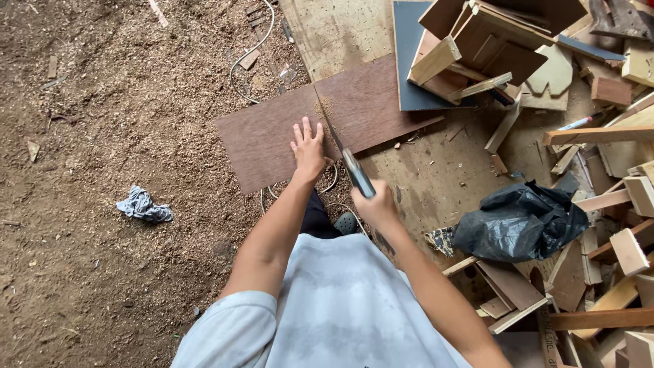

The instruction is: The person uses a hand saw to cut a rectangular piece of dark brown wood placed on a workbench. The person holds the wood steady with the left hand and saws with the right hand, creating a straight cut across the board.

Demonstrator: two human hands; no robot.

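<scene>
The brown board (286,140) lies flat on the floor (102,238), which is covered with sawdust. Its long axis runs from the lower left to the upper right, and the far end goes under a dark blue panel (412,61). A cut line crosses the board near its middle, with a little fresh sawdust along it.

The left hand (308,148) rests on the board just left of this cut, palm down, the fingers spread and pointing away from the person; its grip is released, it only presses. The right hand (376,204) is just off the near edge of the board, and its grip is clenched around the handle of a hand saw (347,160). The saw blade points away and a bit to the left, into the cut. The blade is thin and dark, so its tip is hard to make out, and the fingers hide most of the handle.

Right of the board there is a black plastic bag (518,221) among many wood offcuts (627,249). Left of the board, well apart, a crumpled grey rag (143,206) lies on the sawdust. A thin cable (255,44) passes beyond the board and partly under it.
</scene>
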